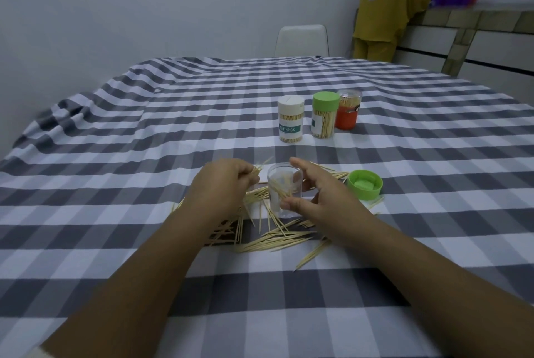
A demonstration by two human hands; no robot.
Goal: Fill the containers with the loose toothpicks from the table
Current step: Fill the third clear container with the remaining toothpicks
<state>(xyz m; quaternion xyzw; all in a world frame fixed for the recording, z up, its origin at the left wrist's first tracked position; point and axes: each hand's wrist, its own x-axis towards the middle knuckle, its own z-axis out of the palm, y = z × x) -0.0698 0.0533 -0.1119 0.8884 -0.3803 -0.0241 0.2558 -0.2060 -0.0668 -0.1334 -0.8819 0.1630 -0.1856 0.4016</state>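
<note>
While the clear container (284, 194) stands open just ahead of the wrists, between the two hands, the right hand (318, 195) curls round it, thumb on the near wall and fingers round the far side, holding it steady and slightly tipped toward the person. A few toothpicks already lean inside it. The left hand (224, 184), just to the container's left, pinches a small bundle of toothpicks (257, 173) whose tips poke out toward the rim. Beneath and behind both hands the loose toothpicks (277, 237) lie scattered on the checked cloth of the bench (115, 155), most of them still to be gathered, so the job on this container looks barely begun. To do this step well, I would square the bundle so every stick runs the same way, bring the tips over the mouth, and let them slide down the tilted wall rather than dropping them crosswise, which could jam the opening or spill some back. The green lid (364, 184) lies upturned just right of the right hand, ready for closing. Farther beyond the hands stand three capped containers (319, 116), already holding toothpicks.
</note>
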